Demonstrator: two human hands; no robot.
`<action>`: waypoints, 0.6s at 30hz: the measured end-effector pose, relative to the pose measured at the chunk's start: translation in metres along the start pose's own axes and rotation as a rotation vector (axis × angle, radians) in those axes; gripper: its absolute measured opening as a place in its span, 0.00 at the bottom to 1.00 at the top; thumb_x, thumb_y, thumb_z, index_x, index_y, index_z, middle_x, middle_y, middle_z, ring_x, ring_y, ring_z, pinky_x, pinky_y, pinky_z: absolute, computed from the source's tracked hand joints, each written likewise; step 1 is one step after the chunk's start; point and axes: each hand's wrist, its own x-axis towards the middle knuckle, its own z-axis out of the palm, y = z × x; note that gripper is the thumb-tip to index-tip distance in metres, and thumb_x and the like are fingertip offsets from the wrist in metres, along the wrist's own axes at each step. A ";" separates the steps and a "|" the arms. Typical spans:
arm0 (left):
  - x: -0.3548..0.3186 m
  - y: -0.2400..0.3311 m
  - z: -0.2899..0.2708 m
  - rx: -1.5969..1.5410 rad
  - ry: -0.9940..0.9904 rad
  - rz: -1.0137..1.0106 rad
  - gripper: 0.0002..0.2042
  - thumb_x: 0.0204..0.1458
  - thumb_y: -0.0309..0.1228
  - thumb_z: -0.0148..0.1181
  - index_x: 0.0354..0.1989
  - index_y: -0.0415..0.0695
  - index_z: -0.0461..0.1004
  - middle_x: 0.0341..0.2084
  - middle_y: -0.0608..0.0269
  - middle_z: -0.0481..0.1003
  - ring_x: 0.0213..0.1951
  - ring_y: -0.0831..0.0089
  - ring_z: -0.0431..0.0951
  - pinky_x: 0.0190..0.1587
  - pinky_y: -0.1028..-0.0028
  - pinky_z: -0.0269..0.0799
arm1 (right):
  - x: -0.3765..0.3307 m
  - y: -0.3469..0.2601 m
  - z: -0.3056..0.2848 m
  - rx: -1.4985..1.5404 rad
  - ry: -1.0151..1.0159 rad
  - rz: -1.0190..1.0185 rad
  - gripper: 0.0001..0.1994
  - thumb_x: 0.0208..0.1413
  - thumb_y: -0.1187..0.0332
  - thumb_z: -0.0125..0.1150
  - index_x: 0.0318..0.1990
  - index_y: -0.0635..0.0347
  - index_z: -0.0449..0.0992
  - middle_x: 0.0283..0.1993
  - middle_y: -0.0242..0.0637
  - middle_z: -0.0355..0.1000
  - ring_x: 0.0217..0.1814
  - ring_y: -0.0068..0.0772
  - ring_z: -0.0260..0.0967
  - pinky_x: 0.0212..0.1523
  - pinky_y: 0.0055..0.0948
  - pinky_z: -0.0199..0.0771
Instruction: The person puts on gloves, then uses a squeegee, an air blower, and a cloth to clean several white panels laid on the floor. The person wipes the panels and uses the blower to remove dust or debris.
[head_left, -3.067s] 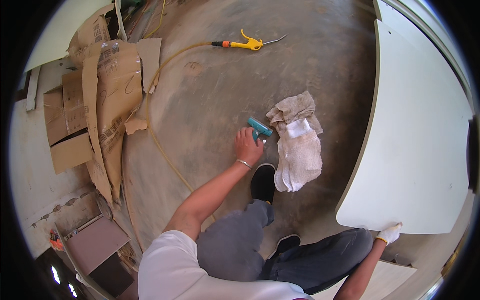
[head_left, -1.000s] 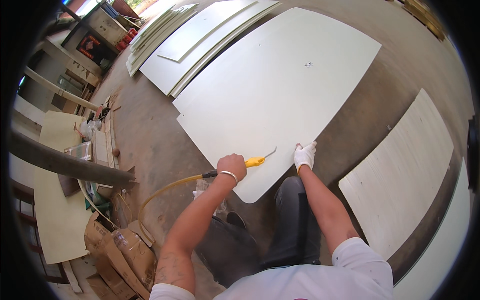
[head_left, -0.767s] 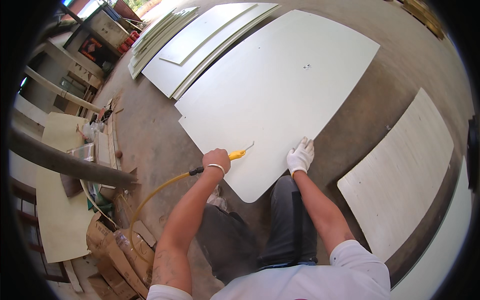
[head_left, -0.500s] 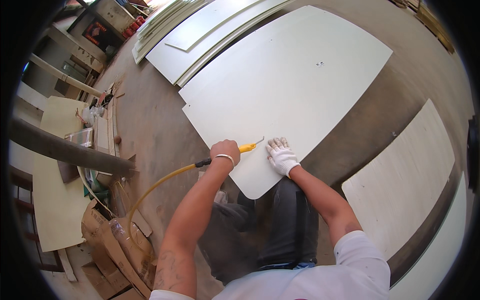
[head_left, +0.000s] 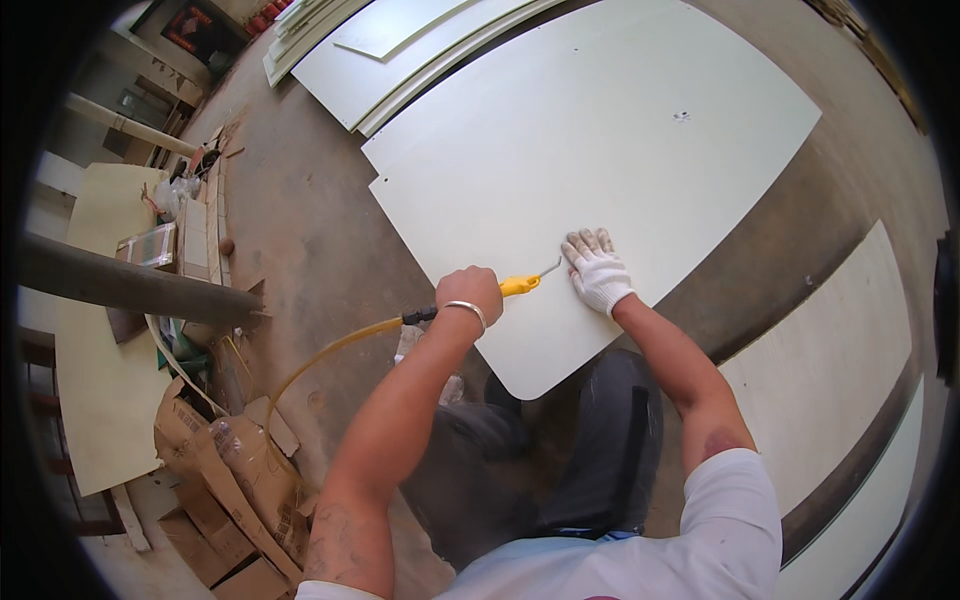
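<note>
I see a big white board (head_left: 620,160) at the person's 12 o'clock and a yellow hose (head_left: 322,356) curving at 10 o'clock. The gloved right hand (head_left: 600,275) lies flat on the board, fingers straight. The left hand (head_left: 472,292) curls its fingers round a yellow air gun (head_left: 519,286) over the board, its thin tip (head_left: 551,267) at the right hand's 9 o'clock.

Grey-brown concrete floor (head_left: 300,190), stained. On it, lower left: crumpled brown cardboard (head_left: 215,540); farther up, small round brown object (head_left: 227,246). Stacked white panels (head_left: 400,70), large white board (head_left: 600,160): whether directly on floor, hard to tell.
</note>
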 end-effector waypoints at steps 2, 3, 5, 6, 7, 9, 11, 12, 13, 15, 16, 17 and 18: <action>0.005 0.001 0.001 -0.001 -0.008 -0.010 0.11 0.54 0.29 0.57 0.40 0.42 0.85 0.40 0.49 0.84 0.43 0.53 0.85 0.46 0.60 0.81 | -0.003 -0.003 0.001 -0.079 0.206 0.083 0.26 0.66 0.59 0.51 0.70 0.56 0.67 0.77 0.39 0.59 0.82 0.46 0.47 0.82 0.52 0.36; 0.006 0.000 0.001 0.007 -0.018 -0.005 0.11 0.54 0.29 0.57 0.40 0.42 0.85 0.40 0.50 0.84 0.43 0.53 0.85 0.46 0.60 0.81 | -0.002 -0.003 0.000 -0.094 0.254 0.134 0.26 0.66 0.59 0.51 0.70 0.56 0.67 0.77 0.39 0.59 0.82 0.46 0.47 0.82 0.52 0.36; 0.008 0.001 0.002 0.008 -0.025 -0.015 0.11 0.55 0.29 0.56 0.40 0.42 0.85 0.40 0.50 0.84 0.42 0.54 0.85 0.46 0.60 0.81 | 0.000 -0.001 -0.002 -0.074 0.291 0.166 0.27 0.65 0.59 0.52 0.69 0.56 0.68 0.76 0.39 0.60 0.82 0.47 0.48 0.82 0.53 0.36; 0.009 0.002 0.001 0.003 -0.016 0.001 0.11 0.55 0.29 0.57 0.40 0.42 0.85 0.40 0.50 0.84 0.42 0.54 0.85 0.46 0.60 0.81 | 0.001 0.000 -0.004 -0.073 0.240 0.150 0.27 0.65 0.59 0.52 0.69 0.56 0.68 0.76 0.39 0.60 0.82 0.47 0.48 0.82 0.54 0.36; 0.010 0.003 0.000 0.001 -0.015 0.003 0.11 0.55 0.30 0.57 0.40 0.42 0.85 0.40 0.50 0.84 0.42 0.54 0.85 0.45 0.60 0.81 | 0.000 0.000 -0.005 -0.060 0.189 0.121 0.27 0.64 0.59 0.52 0.69 0.55 0.69 0.76 0.40 0.61 0.82 0.47 0.48 0.81 0.55 0.36; 0.010 0.005 -0.001 0.004 -0.021 0.002 0.11 0.55 0.30 0.57 0.40 0.42 0.85 0.39 0.51 0.84 0.42 0.54 0.85 0.45 0.61 0.81 | -0.002 -0.001 -0.006 -0.106 0.094 0.119 0.26 0.64 0.58 0.52 0.69 0.53 0.70 0.76 0.39 0.61 0.82 0.49 0.48 0.81 0.57 0.35; 0.011 0.009 -0.003 0.010 -0.025 0.003 0.11 0.55 0.30 0.57 0.40 0.42 0.85 0.39 0.51 0.84 0.42 0.55 0.85 0.45 0.61 0.81 | -0.005 -0.005 -0.006 -0.118 0.300 0.199 0.26 0.64 0.58 0.52 0.69 0.52 0.70 0.76 0.39 0.61 0.82 0.50 0.48 0.81 0.58 0.34; 0.011 0.010 -0.004 0.005 -0.023 0.003 0.11 0.55 0.30 0.57 0.40 0.42 0.85 0.39 0.51 0.84 0.42 0.55 0.85 0.45 0.61 0.81 | -0.006 -0.008 -0.006 -0.159 0.415 0.250 0.26 0.64 0.57 0.52 0.69 0.52 0.70 0.76 0.39 0.61 0.82 0.51 0.48 0.81 0.59 0.33; 0.011 0.012 -0.004 0.001 -0.019 0.003 0.11 0.55 0.30 0.57 0.41 0.42 0.85 0.39 0.51 0.84 0.42 0.55 0.85 0.45 0.61 0.81 | -0.007 -0.009 -0.006 -0.070 0.380 0.187 0.26 0.64 0.57 0.52 0.68 0.52 0.70 0.76 0.39 0.61 0.81 0.52 0.48 0.81 0.60 0.32; 0.015 0.016 -0.007 0.020 -0.019 0.010 0.11 0.56 0.30 0.57 0.41 0.44 0.84 0.40 0.52 0.84 0.42 0.57 0.85 0.45 0.62 0.81 | -0.006 -0.009 -0.007 -0.036 0.213 0.144 0.26 0.64 0.57 0.52 0.68 0.51 0.71 0.76 0.40 0.61 0.81 0.53 0.49 0.80 0.62 0.32; 0.015 0.018 -0.007 0.038 -0.035 0.006 0.11 0.58 0.31 0.56 0.42 0.45 0.84 0.40 0.54 0.84 0.43 0.58 0.86 0.45 0.63 0.81 | -0.006 -0.010 -0.008 -0.003 0.096 0.118 0.26 0.64 0.57 0.52 0.68 0.51 0.71 0.76 0.40 0.61 0.81 0.53 0.49 0.80 0.62 0.32; 0.016 0.019 -0.007 0.057 -0.049 0.002 0.11 0.60 0.32 0.56 0.43 0.46 0.84 0.40 0.56 0.84 0.43 0.60 0.86 0.45 0.64 0.81 | -0.006 -0.010 -0.008 -0.058 0.116 0.142 0.25 0.64 0.56 0.52 0.68 0.51 0.71 0.76 0.40 0.62 0.81 0.54 0.49 0.80 0.62 0.33; 0.016 0.019 -0.007 0.063 -0.051 0.009 0.11 0.60 0.32 0.56 0.42 0.46 0.84 0.40 0.56 0.84 0.43 0.60 0.86 0.45 0.64 0.81 | -0.006 -0.011 -0.008 -0.078 0.222 0.167 0.25 0.64 0.56 0.53 0.67 0.51 0.72 0.76 0.40 0.62 0.81 0.54 0.49 0.80 0.63 0.33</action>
